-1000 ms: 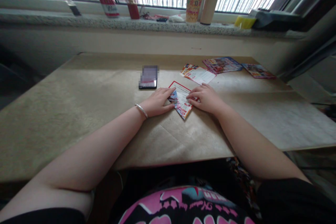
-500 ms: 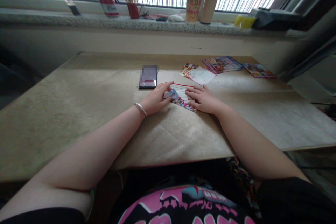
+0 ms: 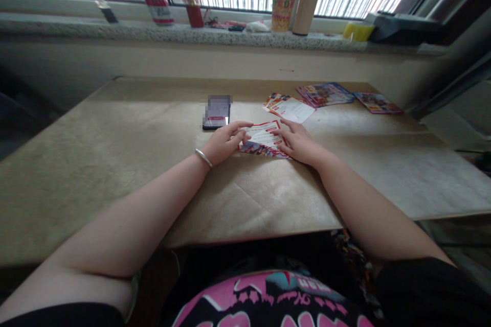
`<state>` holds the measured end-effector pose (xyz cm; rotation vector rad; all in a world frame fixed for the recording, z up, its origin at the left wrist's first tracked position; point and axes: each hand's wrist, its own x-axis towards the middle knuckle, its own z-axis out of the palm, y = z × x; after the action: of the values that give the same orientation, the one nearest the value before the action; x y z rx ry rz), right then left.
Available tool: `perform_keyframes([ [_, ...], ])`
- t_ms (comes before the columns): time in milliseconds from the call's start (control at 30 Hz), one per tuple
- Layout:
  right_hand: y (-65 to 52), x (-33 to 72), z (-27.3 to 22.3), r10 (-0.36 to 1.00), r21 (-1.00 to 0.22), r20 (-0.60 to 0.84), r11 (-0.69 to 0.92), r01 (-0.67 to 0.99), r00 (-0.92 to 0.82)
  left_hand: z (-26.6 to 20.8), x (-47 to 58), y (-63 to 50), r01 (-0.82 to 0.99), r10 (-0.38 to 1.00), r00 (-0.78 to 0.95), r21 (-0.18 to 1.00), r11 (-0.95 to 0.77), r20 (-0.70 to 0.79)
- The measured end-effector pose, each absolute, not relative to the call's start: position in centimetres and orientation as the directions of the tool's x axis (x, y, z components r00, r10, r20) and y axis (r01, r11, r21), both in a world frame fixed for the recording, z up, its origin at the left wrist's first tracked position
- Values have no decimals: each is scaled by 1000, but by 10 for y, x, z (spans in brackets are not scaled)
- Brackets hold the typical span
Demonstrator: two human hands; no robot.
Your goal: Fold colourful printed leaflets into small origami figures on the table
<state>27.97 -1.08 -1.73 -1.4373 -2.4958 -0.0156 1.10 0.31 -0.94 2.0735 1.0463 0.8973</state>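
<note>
A red-bordered leaflet [image 3: 262, 134] lies on the table between my hands, its white printed side up and a colourful strip along its near edge. At its left end is my left hand [image 3: 227, 139], forefinger stretched out and the other fingers loosely bent over the corner. My right hand [image 3: 297, 142] rests on the right end with its fingers apart, covering part of the print. Both hands look open. Just beyond the left hand lies a dark phone [image 3: 217, 113], partly blurred out.
Several fanned-out cards [image 3: 293, 109] lie beyond my right hand. Farther right are a stack of colourful leaflets [image 3: 326, 94] and another colourful leaflet pile [image 3: 378, 102]. A red can [image 3: 156, 4], a patterned cup [image 3: 283, 7] and a yellow object [image 3: 358, 31] stand on the windowsill [image 3: 230, 36].
The colourful flap at the leaflet's left has gone down to a narrow strip along the near edge, showing more white print. My left fingers have shifted, and the right fingers have spread.
</note>
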Motion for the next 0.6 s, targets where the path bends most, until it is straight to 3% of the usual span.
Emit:
perform_keyframes([
  [233,-13,279,-15,853,-167,290,492,854,-435,-4,14,-2,560,785,570,586,-586,241],
  [400,-14,280,-13,861,-145,249,487,861,-444,-3,16,-1,467,660,702,527,-710,267],
  [600,-14,281,-10,863,-141,171,498,856,-475,-10,14,4,360,466,818,331,-872,339],
])
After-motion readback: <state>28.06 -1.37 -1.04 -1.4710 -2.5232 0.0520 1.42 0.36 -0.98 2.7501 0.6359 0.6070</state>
